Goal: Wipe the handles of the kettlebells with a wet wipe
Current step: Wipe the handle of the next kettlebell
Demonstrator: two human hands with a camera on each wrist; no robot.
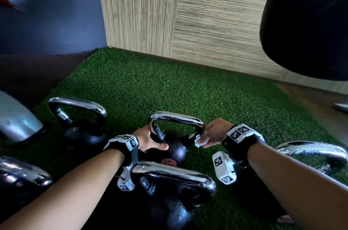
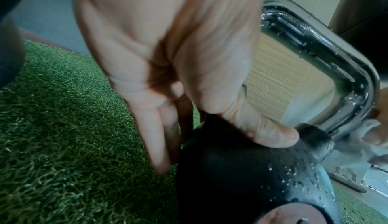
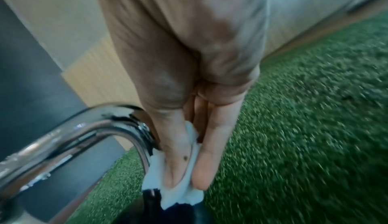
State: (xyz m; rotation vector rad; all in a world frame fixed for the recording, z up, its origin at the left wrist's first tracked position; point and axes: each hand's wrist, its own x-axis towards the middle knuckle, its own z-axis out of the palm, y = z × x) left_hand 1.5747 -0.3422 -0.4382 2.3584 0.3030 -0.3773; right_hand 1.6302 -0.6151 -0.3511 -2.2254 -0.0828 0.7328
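A black kettlebell [image 1: 174, 147] with a chrome handle [image 1: 177, 117] stands on green turf in the middle of the head view. My left hand [image 1: 148, 140] rests on its ball: the thumb [image 2: 273, 134] lies across the top and straight fingers [image 2: 155, 144] run down the side. My right hand [image 1: 211, 134] pinches a white wet wipe [image 1: 199, 140] against the lower right leg of the handle [image 3: 84, 133]. In the right wrist view the wipe [image 3: 184, 192] is bunched between thumb and fingers [image 3: 210, 153]. Water drops sit on the handle [image 2: 327, 48] and ball.
Other chrome-handled kettlebells stand close: one at back left [image 1: 77, 109], one right in front of me [image 1: 173, 175], one at right [image 1: 310, 150], one at lower left [image 1: 22, 173]. A black punching bag [image 1: 310, 22] hangs at upper right. The wood-panelled wall [image 1: 207, 13] borders the turf [image 1: 169, 88].
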